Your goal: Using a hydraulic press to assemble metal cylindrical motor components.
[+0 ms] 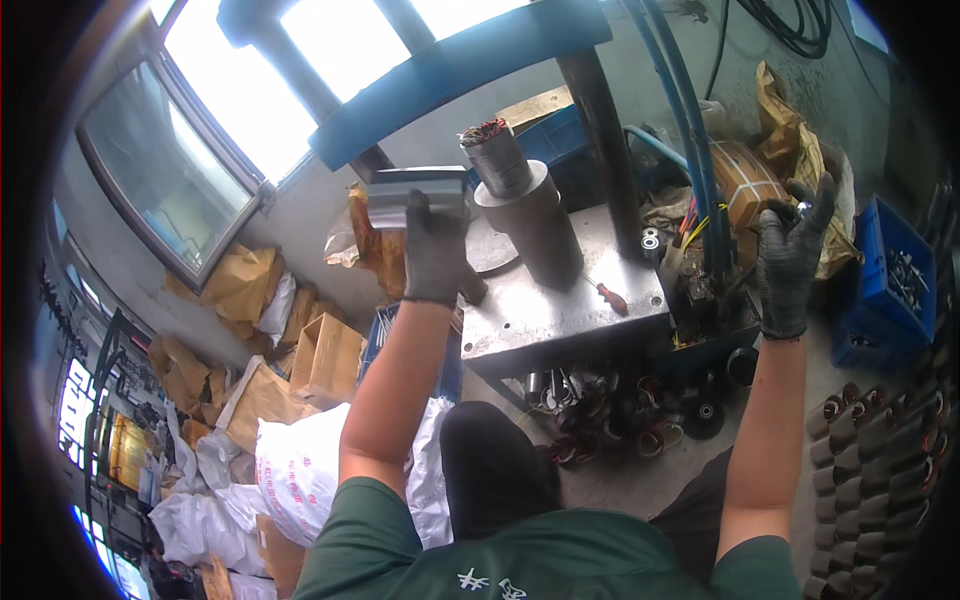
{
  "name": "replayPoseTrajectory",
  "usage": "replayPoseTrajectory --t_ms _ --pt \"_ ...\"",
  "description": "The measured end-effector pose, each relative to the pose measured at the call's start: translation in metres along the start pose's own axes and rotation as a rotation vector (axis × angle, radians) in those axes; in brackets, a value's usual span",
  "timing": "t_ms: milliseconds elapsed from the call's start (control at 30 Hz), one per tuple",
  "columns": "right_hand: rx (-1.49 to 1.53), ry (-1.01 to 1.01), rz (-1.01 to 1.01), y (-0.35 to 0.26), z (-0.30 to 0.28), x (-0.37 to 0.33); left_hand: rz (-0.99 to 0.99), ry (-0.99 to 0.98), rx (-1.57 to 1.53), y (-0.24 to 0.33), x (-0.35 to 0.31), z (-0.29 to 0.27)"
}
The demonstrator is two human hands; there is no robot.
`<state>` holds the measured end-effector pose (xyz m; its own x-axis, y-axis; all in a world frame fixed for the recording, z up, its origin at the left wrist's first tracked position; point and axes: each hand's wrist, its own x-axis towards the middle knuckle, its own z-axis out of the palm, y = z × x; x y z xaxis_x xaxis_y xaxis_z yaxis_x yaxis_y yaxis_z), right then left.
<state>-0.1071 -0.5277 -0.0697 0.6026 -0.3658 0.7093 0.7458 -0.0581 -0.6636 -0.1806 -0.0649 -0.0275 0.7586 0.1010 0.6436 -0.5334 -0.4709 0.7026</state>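
Observation:
My left hand, in a dark grey glove, is raised at the left of the press table and closed on a grey metal housing with flat, ridged sides. My right hand, gloved too, is held up at the right, apart from the table. A small shiny metal piece shows between its fingers; its kind is too small to make out. On the steel table a thick metal cylinder stands upright, topped by a stator core with coloured wires. A screwdriver lies right of it.
A blue press frame spans above the table on dark posts. Blue bins with metal parts stand right, above rows of stacked cores. White sacks and a wooden box lie left. Motor parts sit beneath the table.

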Motion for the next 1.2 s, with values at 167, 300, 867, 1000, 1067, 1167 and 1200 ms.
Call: replayPoseTrajectory --t_ms 167,300,867,1000,1067,1167,1200 --pt "-0.054 -0.003 -0.078 0.003 -0.003 -0.001 -0.21 0.622 -0.829 0.002 0.054 0.005" --pt "-0.087 0.006 -0.094 0.002 -0.005 0.0 -0.188 0.693 -0.773 0.005 0.079 0.012" --pt "-0.097 0.048 -0.128 0.008 -0.007 -0.002 -0.225 0.864 -0.483 0.007 0.14 0.038" --pt "-0.087 0.047 -0.123 0.008 -0.008 -0.003 -0.194 0.787 -0.427 0.004 0.153 0.034" --pt "-0.073 0.043 -0.122 0.008 -0.009 -0.003 -0.151 0.684 -0.472 0.004 0.159 0.034" --pt "-0.091 0.046 -0.157 0.011 -0.008 -0.003 -0.125 0.622 -0.449 0.007 0.169 0.035" --pt "-0.081 0.045 -0.143 0.012 -0.008 -0.004 -0.131 0.595 -0.423 0.009 0.172 0.035"
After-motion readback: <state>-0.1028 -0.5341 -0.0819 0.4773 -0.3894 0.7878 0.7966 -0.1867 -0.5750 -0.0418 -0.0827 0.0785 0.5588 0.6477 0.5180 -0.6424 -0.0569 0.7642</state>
